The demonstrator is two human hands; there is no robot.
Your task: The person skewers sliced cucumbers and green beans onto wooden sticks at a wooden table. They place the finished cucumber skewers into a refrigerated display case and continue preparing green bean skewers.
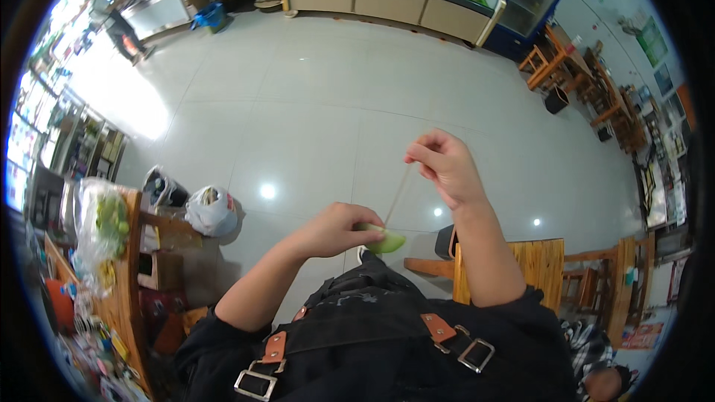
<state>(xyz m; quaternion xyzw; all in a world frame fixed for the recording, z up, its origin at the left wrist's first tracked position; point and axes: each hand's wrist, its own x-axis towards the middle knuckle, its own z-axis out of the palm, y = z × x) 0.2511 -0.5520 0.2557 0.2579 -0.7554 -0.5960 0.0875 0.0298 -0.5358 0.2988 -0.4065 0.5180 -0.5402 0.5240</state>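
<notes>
A piece of pale green fruit or vegetable [389, 242] is pinched in my left hand [342, 229], in front of my dark apron. My right hand [444, 164] is raised higher and to the right, its fingers closed on the upper end of a thin wooden skewer [398, 196]. The skewer slants down to the green piece and meets its top near my left fingertips. Whether its tip has gone into the flesh cannot be made out.
A wooden table [539, 254] stands close by my right arm. On the left, another wooden table [131, 257] bears a plastic bag of green produce [111, 218]; a white plastic bag [211, 210] and a lined bin [165, 187] sit on the floor. One person [114, 19] stands far left, another [603, 368] lower right.
</notes>
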